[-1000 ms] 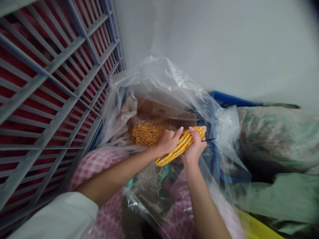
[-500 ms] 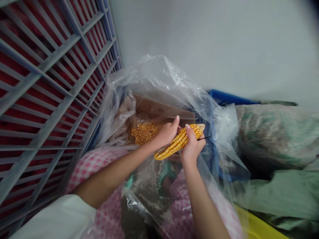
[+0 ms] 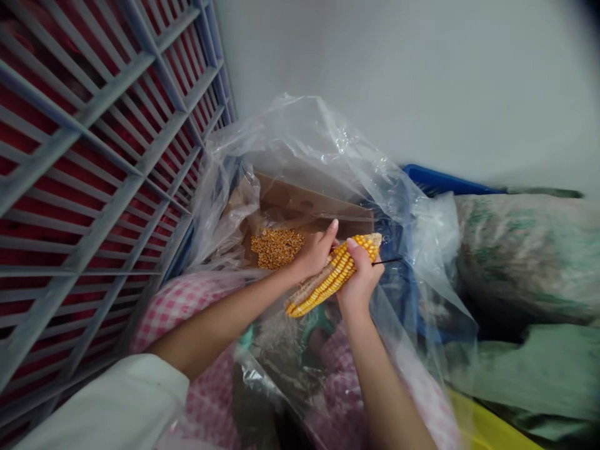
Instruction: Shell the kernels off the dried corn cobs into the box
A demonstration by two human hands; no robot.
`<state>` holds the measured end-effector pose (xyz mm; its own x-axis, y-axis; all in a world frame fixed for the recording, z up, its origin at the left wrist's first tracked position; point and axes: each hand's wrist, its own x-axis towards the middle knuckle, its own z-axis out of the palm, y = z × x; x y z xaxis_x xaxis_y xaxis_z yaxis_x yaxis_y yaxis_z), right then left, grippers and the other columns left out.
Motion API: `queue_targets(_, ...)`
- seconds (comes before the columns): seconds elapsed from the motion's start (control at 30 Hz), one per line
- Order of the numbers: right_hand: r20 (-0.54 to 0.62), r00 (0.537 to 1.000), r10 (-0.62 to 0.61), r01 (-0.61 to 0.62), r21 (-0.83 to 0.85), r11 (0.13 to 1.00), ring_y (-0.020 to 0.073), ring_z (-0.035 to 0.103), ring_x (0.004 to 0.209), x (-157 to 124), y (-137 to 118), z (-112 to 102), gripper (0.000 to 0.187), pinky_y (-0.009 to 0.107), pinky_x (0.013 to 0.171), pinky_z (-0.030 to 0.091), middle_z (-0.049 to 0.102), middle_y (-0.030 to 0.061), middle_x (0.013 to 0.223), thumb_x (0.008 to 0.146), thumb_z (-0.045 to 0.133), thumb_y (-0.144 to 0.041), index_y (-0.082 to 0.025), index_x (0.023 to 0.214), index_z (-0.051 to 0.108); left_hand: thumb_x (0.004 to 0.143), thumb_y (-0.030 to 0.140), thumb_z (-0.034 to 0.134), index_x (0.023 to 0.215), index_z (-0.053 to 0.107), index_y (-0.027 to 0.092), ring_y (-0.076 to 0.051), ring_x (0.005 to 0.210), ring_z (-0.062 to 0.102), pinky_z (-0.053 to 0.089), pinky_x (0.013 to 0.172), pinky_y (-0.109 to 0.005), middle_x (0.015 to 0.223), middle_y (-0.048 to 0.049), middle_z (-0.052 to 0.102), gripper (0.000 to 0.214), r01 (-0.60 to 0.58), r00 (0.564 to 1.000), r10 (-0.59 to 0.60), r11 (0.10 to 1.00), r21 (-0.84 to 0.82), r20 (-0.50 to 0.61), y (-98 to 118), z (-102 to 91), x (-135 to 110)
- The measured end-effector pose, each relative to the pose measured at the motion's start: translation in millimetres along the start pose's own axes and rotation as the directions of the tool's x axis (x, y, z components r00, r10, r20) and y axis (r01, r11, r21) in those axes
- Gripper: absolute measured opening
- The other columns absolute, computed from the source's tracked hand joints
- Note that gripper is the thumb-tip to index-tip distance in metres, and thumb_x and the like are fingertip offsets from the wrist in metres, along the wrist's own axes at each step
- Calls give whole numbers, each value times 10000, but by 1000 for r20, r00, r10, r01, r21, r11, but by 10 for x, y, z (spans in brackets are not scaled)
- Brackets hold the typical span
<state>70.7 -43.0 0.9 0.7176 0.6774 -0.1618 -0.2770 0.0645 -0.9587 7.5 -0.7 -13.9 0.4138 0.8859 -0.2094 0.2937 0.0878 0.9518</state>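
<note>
Left hand [image 3: 315, 255] and right hand [image 3: 360, 281] gripping corn cob [image 3: 334, 275], thin black tool [image 3: 387, 261] in right hand, loose kernels [image 3: 276, 247] in cardboard box [image 3: 300, 203], clear plastic sheet [image 3: 309, 150], grey grille [image 3: 94, 162], blue crate [image 3: 435, 182], wall [image 3: 422, 75].

The yellow dried corn cob [image 3: 335, 275] bears hard, glossy kernels; its stripped band is pale, rough and matt. The clear plastic sheeting [image 3: 300, 150] around it is thin, crinkled and glossy. The brown cardboard box [image 3: 304, 203], far, is matt paperboard holding dull orange loose kernels [image 3: 276, 247]. The grey lattice grille [image 3: 94, 156], left, looks smooth and painted. The pink checked cloth [image 3: 182, 306], near, is soft weave. The green woven sack [image 3: 525, 250], right, is coarse and matt.
</note>
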Motion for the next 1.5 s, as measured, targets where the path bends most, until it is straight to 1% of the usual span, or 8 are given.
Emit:
queue_targets(0.13,-18,1000,6,-5,44,999,87,517,508,26,4,-10,242,218,493,436,543,-54,588,558,705,-277,-152,687,543,854,570,92,508,545,156,-120,535,533,374,573,-239,497,-31,553,705,-43,999,42,992,115,13,19,-110,95)
queue_targets(0.3,55,998,24,-24,-11,1000,106,536,498,59,20,-23,300,243,497,446,556,-42,597,546,720,-326,-147,713,547,881,388,301,854,613,150,-163,746,607,406,726,-271,731,-67,660,394,4,962,108,911,412,-249,80,-367,243)
queue_targets(0.53,57,996,-67,70,-46,997,96,520,538,2,35,44,279,229,527,437,577,-33,639,568,719,-306,-140,739,573,847,505,268,701,540,154,-134,601,560,417,572,-245,636,-34,601,467,183,982,-149,904,-386,117,100,-58,105)
queue_targets(0.9,51,985,167,-172,139,975,99,553,533,-42,10,65,190,220,525,448,598,-42,606,557,696,-237,-142,696,607,900,453,136,481,459,171,-93,487,490,328,535,-235,455,-9,500,599,-250,962,265,953,173,-69,75,-127,54)
queue_targets(1.07,40,964,261,-264,147,953,115,546,509,66,-64,30,266,248,508,463,558,-45,582,570,673,-342,-161,718,549,901,450,151,738,627,127,-146,637,600,406,632,-252,654,-81,642,597,-60,976,152,874,482,-153,58,-365,227)
queue_targets(1.17,-65,985,157,-150,101,983,117,552,542,135,-93,-25,313,260,543,476,558,-44,635,585,678,-368,-161,784,552,896,450,167,890,625,113,-194,749,623,427,689,-298,806,-123,670,569,42,982,74,814,579,-176,111,-366,196)
queue_targets(1.3,-150,988,-20,17,-20,1000,108,546,597,145,-68,-34,326,245,583,460,568,-33,693,582,710,-364,-150,788,578,855,554,12,788,651,140,-185,719,622,430,613,-274,743,-104,674,765,24,996,-47,960,279,78,201,-80,-42)
queue_targets(1.5,-77,984,-164,153,-129,980,82,467,519,94,-22,41,289,225,514,402,521,-44,616,590,711,-364,-145,693,553,874,519,78,588,592,141,-172,610,575,375,569,-280,588,-93,612,699,22,997,-2,971,239,-82,145,81,-172)
